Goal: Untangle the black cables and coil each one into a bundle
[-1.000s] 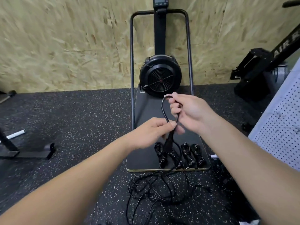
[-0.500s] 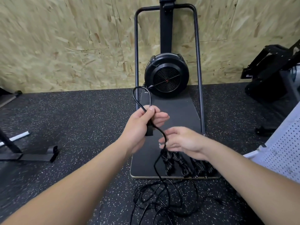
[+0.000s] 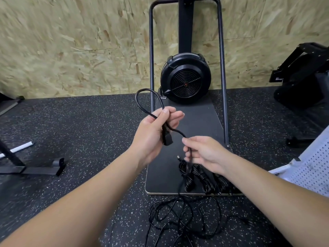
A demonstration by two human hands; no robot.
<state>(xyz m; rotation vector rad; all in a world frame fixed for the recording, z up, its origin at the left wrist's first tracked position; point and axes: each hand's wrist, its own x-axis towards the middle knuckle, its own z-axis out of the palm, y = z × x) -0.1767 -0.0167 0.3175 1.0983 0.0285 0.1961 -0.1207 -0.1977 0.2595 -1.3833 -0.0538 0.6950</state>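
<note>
Speckled rubber flooring (image 3: 92, 139) lies under both hands. Left hand (image 3: 151, 134) grips the black cable (image 3: 175, 130) at its first loop, plug end below the fingers; right hand (image 3: 204, 152) pinches the trailing run. Feed each loop evenly, lifting slack from the tangle (image 3: 183, 218) underneath. Finished bundles (image 3: 204, 179) and the machine's uprights (image 3: 223, 86) crowd rightward; leftward looks open.

The cable (image 3: 142, 102) you hold is matt black, its sheath looking finely braided, and its plug (image 3: 167, 139) is smooth black plastic. The coiled bundles (image 3: 204, 179) at the near edge of the matt black platform (image 3: 195, 120) catch a faint sheen. The floor (image 3: 85, 125) looks like rough, speckled rubber; the wall (image 3: 71, 47) is coarse strand board; the frame (image 3: 221, 68) is dull painted metal.
</note>
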